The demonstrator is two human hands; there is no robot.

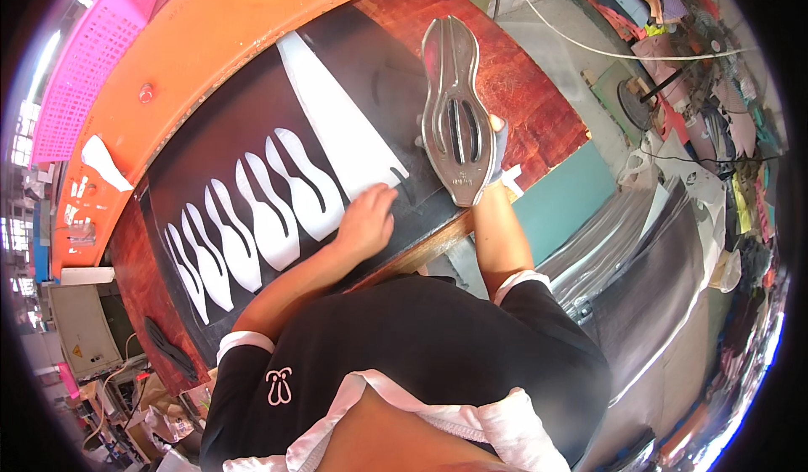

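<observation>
My right hand point(499, 141) grips a metal cutting die point(455, 119), long and waisted with curved inner slots, and holds it above the right part of the board. The die covers most of the fingers; a greyish covering shows on this hand. At the lower end of a long white tapered piece point(337, 110) lies my left hand point(367, 221), open, its fingers touching the piece near its notched edge. To the left, several slender white waisted shapes point(268, 211) stand in a row against a black sheet point(227, 123). Whether these are loose pieces or cut-outs I cannot tell.
A worn red board point(539, 93) lies under the black sheet. Beyond it arches an orange machine beam point(219, 30) with a pink basket point(93, 60) and a white scrap point(103, 162) on it. Dark sheets point(640, 262) hang at the right, near heaped coloured scraps point(732, 127).
</observation>
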